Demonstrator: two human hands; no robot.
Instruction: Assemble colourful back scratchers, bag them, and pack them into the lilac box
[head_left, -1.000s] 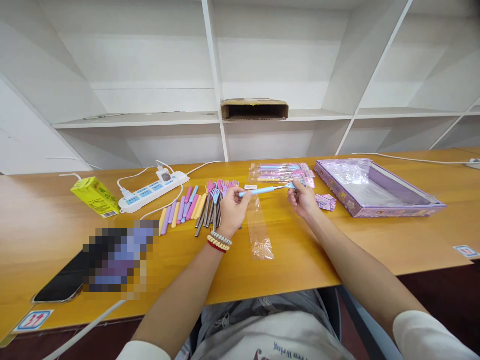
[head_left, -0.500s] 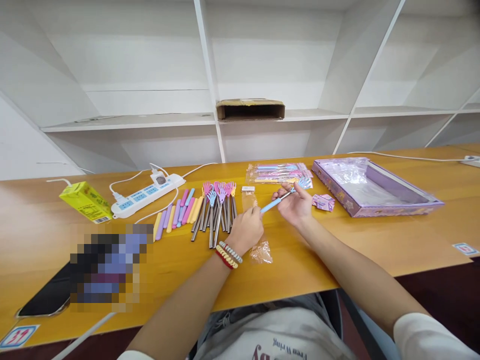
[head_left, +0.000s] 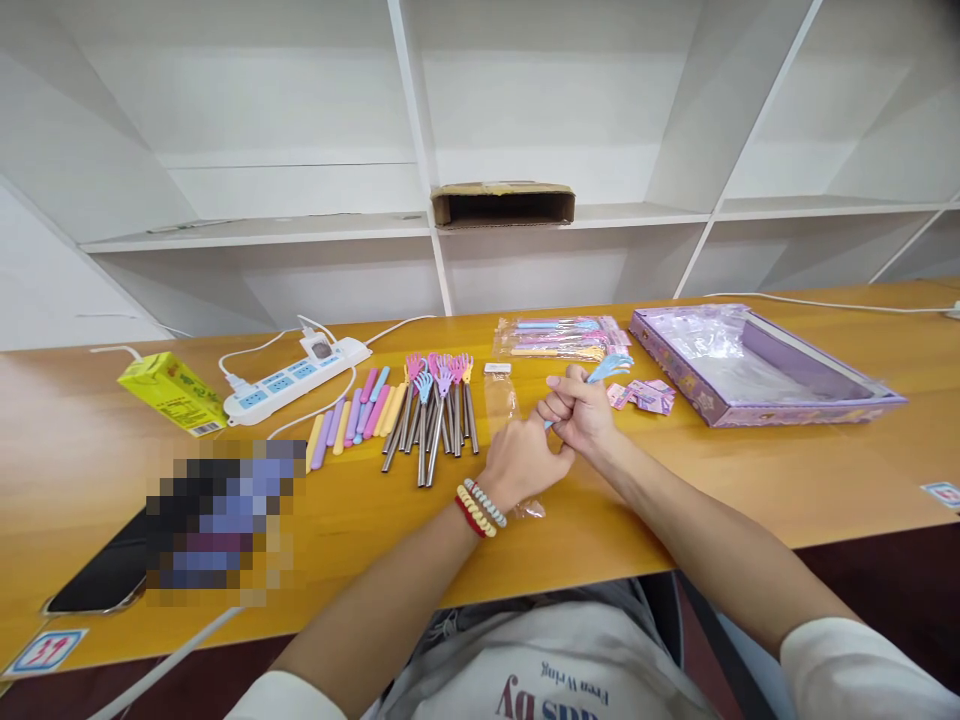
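A light-blue back scratcher (head_left: pixel 611 367) is held between both hands, its claw head poking out past the fingers. My right hand (head_left: pixel 586 412) is closed around the shaft below the head. Beaded bracelets circle the wrist of my left hand (head_left: pixel 525 458), which is closed on the blue handle end, mostly hidden by its fingers. The hands meet over a clear plastic sleeve (head_left: pixel 499 392) lying flat. To the left lie several metal-rod scratcher heads (head_left: pixel 442 375) in pink, blue, purple and yellow, beside several loose coloured handles (head_left: pixel 364 410).
Packed scratchers in clear bags (head_left: pixel 559 338) lie behind the hands. Small purple cards (head_left: pixel 652 396) and an open purple box (head_left: pixel 795 413) are at the right. At the left are a power strip (head_left: pixel 300 378), a yellow drink carton (head_left: pixel 172 393) and a phone (head_left: pixel 105 565). A cardboard box (head_left: pixel 504 207) sits on the shelf.
My left hand has moved right along the scratcher, up against my right hand. My right hand's fingers have closed around the shaft. More of the purple cards now shows.
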